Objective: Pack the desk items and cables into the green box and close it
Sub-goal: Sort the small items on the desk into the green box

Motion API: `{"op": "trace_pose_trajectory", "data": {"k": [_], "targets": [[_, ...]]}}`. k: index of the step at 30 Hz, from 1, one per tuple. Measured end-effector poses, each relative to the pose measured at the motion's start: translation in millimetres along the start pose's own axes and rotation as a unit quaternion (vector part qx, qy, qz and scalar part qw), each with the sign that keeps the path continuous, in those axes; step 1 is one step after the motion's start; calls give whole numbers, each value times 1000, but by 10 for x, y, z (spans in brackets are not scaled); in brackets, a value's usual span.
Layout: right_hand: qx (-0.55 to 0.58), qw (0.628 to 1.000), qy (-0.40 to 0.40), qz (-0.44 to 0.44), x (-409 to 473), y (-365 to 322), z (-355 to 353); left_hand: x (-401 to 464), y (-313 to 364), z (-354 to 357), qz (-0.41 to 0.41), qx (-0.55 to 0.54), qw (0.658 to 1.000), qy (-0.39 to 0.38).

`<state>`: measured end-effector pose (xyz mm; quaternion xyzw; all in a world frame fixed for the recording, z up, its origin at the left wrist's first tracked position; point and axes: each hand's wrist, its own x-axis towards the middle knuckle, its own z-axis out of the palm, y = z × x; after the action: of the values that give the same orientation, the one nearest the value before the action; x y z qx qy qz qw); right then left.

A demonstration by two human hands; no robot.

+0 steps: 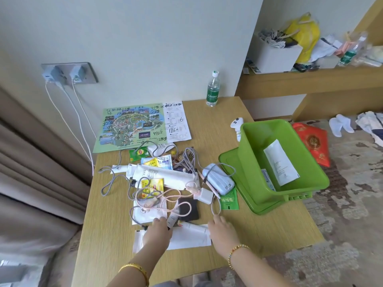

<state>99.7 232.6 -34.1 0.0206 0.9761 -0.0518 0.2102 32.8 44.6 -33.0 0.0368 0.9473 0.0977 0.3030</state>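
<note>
The left hand (158,230) lies knuckles-up on the white sachet (186,237), fingers pointing away over its upper edge; whether they pinch it I cannot tell. The sachet's long axis runs left-right, reaching toward the right hand (222,229), which rests palm down with loose fingers at its right end, holding nothing. The green box (290,179) (open, sitting on its lid) stands beyond and right, nearer that hand.
</note>
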Motion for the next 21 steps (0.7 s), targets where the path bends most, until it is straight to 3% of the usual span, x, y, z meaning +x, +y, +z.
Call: {"op": "trace_pose_trajectory", "data": {"k": [5, 9, 14, 18, 21], "targets": [[166, 985, 26, 29, 29, 17, -139, 15, -12, -210, 28, -59, 998, 20], [349, 935, 36, 50, 110, -17, -366, 35, -23, -545, 43, -152, 982, 101], [440, 893, 72, 55, 213, -65, -676, 10, 110, -984, 60, -254, 957, 129], [509, 847, 142, 63, 247, -42, -1049, -8, 317, -1360, 79, -369, 910, 170], [553, 795, 239, 74, 216, 43, -1377, -23, 624, -1623, 91, -444, 866, 213]]}}
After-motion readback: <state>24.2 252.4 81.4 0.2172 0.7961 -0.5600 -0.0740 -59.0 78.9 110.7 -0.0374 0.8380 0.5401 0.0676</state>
